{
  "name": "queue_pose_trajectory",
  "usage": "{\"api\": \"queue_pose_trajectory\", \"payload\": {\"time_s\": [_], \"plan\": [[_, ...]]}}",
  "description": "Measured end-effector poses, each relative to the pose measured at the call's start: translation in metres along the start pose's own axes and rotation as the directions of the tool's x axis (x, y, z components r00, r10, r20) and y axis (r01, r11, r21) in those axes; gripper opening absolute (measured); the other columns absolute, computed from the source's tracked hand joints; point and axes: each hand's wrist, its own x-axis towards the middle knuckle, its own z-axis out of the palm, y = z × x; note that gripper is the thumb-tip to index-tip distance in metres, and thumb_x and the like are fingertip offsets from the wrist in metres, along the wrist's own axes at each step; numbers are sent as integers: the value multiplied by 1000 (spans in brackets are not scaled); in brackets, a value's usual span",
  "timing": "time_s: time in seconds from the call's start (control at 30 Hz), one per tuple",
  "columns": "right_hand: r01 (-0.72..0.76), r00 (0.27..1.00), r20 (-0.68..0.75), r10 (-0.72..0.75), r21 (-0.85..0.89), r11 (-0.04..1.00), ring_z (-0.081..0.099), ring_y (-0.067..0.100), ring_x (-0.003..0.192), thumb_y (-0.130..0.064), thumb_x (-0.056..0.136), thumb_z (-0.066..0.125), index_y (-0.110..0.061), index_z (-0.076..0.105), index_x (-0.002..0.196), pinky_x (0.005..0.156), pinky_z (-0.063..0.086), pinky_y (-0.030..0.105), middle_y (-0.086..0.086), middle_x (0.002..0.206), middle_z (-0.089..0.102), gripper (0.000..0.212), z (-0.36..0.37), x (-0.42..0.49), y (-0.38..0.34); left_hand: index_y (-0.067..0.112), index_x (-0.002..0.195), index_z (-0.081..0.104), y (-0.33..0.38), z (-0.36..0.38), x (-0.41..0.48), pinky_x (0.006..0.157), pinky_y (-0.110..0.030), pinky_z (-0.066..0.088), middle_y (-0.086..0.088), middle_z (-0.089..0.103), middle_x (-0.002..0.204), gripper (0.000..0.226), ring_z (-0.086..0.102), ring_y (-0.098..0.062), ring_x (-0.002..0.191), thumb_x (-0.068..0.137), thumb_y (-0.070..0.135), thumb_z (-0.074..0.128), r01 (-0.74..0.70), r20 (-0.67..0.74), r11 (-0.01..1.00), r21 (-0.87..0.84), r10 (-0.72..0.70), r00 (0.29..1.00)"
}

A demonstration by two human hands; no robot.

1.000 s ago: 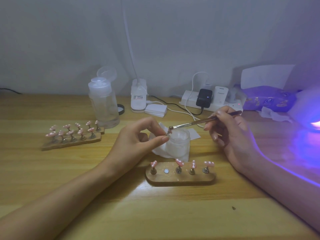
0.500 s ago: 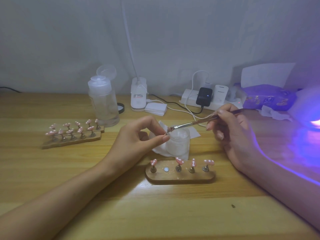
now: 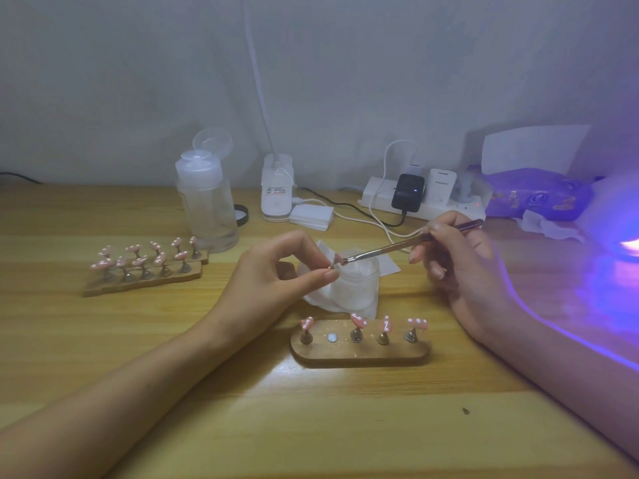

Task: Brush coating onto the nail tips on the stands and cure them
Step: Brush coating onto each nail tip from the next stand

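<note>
hold the nail tip (image 3: 332,266) tight in the pinching left hand (image 3: 273,281) just over the jar (image 3: 358,288), stroke slow and thin with the brush (image 3: 387,248) gripped in the right hand (image 3: 463,271), then set it on the bare spot (image 3: 332,338) of the near stand (image 3: 359,356).

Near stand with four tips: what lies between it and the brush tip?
Head view: a frosted jar on a white wipe stands between the near stand and the brush tip.

Head view, down over table (image 3: 138,340).
</note>
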Motion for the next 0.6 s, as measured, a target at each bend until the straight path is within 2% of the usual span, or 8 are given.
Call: {"api": "queue_pose_trajectory", "payload": {"time_s": [0.13,0.2,0.37,0.5,0.6], "plan": [[40,998,43,-43,55,998,41,8,43,-20,100,50,-26,53,72,41,28,15,5,65,68,29,-2,-1,-2,18,77,67,0,0,0,49,-19,35,11,71,80,16,40,-7,50,79,31,76,-23,13,1000,3,23,1000],[41,996,77,-42,18,999,41,8,42,-23,98,50,-28,58,69,39,28,14,5,66,69,31,0,-2,-1,20,76,66,-1,0,0,49,-17,33,11,69,78,16,36,-9,49,79,32,77,-22,8,1000,6,22,1000],[13,1000,7,-13,37,999,37,8,41,-16,101,48,-26,55,69,41,25,16,6,64,67,33,-1,0,0,20,77,66,-1,0,0,48,-15,33,10,69,80,18,36,-7,49,78,35,75,-28,8,1000,13,27,1000],[13,998,60,-14,19,1000,41,8,43,-21,101,49,-29,59,69,43,22,20,5,66,69,35,0,-1,-1,23,77,66,-1,-1,0,48,-15,33,7,70,82,17,35,-6,48,79,37,75,-38,8,999,21,38,999],[-12,999,30,12,9,1000,40,8,41,-19,102,47,-29,59,65,41,19,20,5,64,68,40,1,-1,-1,21,78,66,-1,-1,0,47,-11,30,16,66,73,13,31,-4,46,83,29,75,-51,0,998,33,51,999]]}}
